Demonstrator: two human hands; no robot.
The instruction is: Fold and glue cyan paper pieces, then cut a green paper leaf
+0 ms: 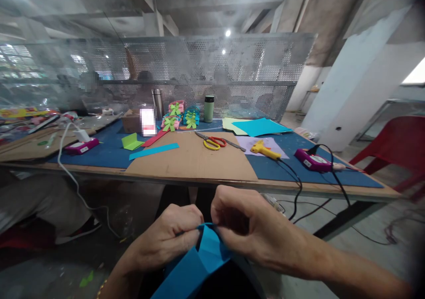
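Note:
A folded piece of blue paper (195, 268) is held over my lap, below the front edge of the table. My left hand (174, 232) pinches its upper edge from the left. On the other side my right hand (242, 223) is closed on the same edge, with fingertips near those of the left. The paper bends into box-like panels, and its lower end runs out of view at the bottom. Parts of the edge between my fingers are hidden.
Scissors (212, 143) lie on a cardboard sheet (192, 164). A yellow glue gun (265, 150) rests on lilac paper, its cord hanging over the table edge. Purple power strips (314, 161) sit right and left. Bow-topped paper boxes (191, 119) and a green bottle (209, 109) stand behind.

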